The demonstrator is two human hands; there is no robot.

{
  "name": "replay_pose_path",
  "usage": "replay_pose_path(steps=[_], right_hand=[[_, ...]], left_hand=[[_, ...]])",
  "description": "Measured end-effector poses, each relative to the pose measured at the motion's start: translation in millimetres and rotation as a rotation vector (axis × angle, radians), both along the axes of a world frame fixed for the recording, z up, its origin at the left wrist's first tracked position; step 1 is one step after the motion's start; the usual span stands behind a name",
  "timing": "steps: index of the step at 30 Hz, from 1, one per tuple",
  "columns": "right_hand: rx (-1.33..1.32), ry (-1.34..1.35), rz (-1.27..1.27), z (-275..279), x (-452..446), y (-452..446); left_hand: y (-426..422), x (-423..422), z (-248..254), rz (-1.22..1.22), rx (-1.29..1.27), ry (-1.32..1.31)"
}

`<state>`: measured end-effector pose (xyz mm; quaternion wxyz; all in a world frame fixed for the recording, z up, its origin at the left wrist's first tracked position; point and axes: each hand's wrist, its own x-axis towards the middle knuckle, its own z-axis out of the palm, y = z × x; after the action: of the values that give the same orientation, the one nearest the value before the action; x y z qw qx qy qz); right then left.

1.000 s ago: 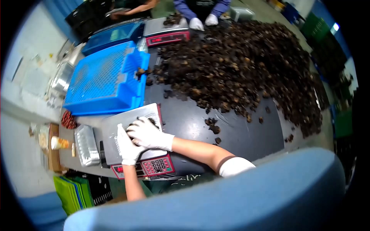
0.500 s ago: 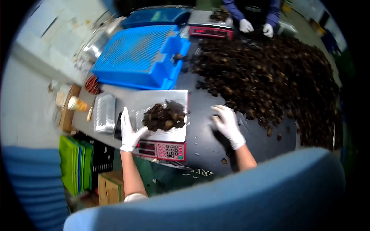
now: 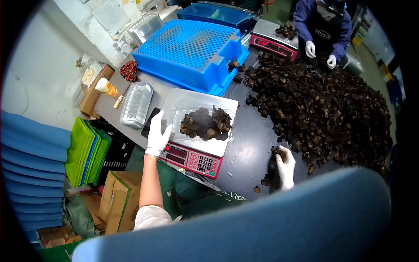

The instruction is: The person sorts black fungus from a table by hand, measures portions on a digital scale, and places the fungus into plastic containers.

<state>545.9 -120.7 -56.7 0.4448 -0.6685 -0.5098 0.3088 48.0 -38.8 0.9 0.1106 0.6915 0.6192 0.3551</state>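
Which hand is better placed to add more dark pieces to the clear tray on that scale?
Probably the right hand: it is beside the dark pile and seems to have a dark piece at hand. The left hand is at the scale, farther from the pile.

Dark grey table beneath a brown heap; two red-fronted scales; a blue crate; clear containers

- Near scale: clear tray of dark pieces on top.
- Left hand: at its left corner.
- Right hand: right of scale.
- Blue crate: behind scale.
- Dark heap: right of scale.
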Motion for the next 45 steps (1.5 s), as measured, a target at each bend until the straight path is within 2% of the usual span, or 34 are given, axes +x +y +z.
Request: replay_pose_path(steps=[1, 2, 5, 6, 9, 10, 11, 13, 15, 17, 19, 21, 22, 23, 24, 25, 27, 29, 30, 31, 33, 37, 39, 43, 45], right_hand=[[-0.014, 0.117, 0.044, 25, -20, 9], [0.033, 0.100, 0.120, 44, -39, 19], [0.260, 0.064, 0.349, 88, -104, 52], [0.346, 0.007, 0.417, 97, -124, 62], [0.232, 0.246, 0.614, 108, -175, 75], [0.197, 0.457, 0.705, 114, -182, 75], [0.201, 0.521, 0.726, 113, -185, 70], [0.122, 0.705, 0.702, 95, -184, 59], [0.044, 0.773, 0.679, 89, -158, 43], [0.044, 0.474, 0.560, 76, -118, 33], [0.222, -0.282, 0.335, 44, -69, 28], [0.218, -0.614, 0.182, 8, -26, 27], [0.163, -0.766, 0.158, 1, -19, 22], [0.103, -0.917, 0.130, -5, -13, 16], [0.023, -0.840, 0.241, -13, -6, 13], [0.043, -0.967, 0.275, -24, -3, 11], [0.156, -0.819, 0.291, -43, 10, 14], [0.121, -0.674, 0.181, -51, 21, 12], [0.242, -0.455, 0.060, -39, 18, 10], [0.153, -0.406, 0.044, -34, 20, 4], [0.103, -0.399, 0.140, -21, 18, -17], [-0.119, -0.687, 0.300, 1, -7, -68], [-0.039, -0.775, 0.373, 1, -15, -81], [0.083, -0.588, 0.395, -26, -5, -72], [0.133, -0.315, 0.168, -25, -7, -59]], left_hand=[[0, 3, -5, -0.016, -0.013, -0.014], [2, 6, -8, -0.028, -0.039, -0.022], [0, 33, 0, -0.036, 0.108, 0.193], [0, 46, 7, -0.128, 0.153, 0.175], [-16, 100, 35, -0.339, 0.120, 0.042], [-20, 112, 34, -0.399, 0.063, -0.045], [-22, 121, 30, -0.449, 0.157, -0.044], [-31, 137, 32, -0.474, 0.187, -0.213], [-40, 150, 27, -0.428, 0.116, -0.410], [-33, 147, 36, -0.386, 0.220, -0.192], [-18, 128, 30, -0.197, 0.201, -0.204], [0, 102, 25, -0.016, 0.212, -0.182], [11, 81, 15, 0.028, 0.234, -0.008], [18, 68, 6, 0.086, 0.195, 0.033], [24, 57, 1, 0.063, 0.184, 0.170], [27, 48, -4, 0.039, 0.173, 0.308], [28, 42, -17, 0.014, 0.145, 0.305], [27, 37, -26, -0.006, 0.118, 0.302], [27, 36, -27, -0.005, 0.079, 0.173], [26, 33, -28, -0.003, 0.040, 0.045], [26, 28, -33, 0.004, 0.053, 0.045], [22, 29, -30, -0.016, -0.017, 0.043], [24, 22, -43, 0.068, -0.025, 0.011], [27, 26, -42, 0.141, 0.060, -0.229], [26, 23, -46, 0.182, 0.076, -0.297]])
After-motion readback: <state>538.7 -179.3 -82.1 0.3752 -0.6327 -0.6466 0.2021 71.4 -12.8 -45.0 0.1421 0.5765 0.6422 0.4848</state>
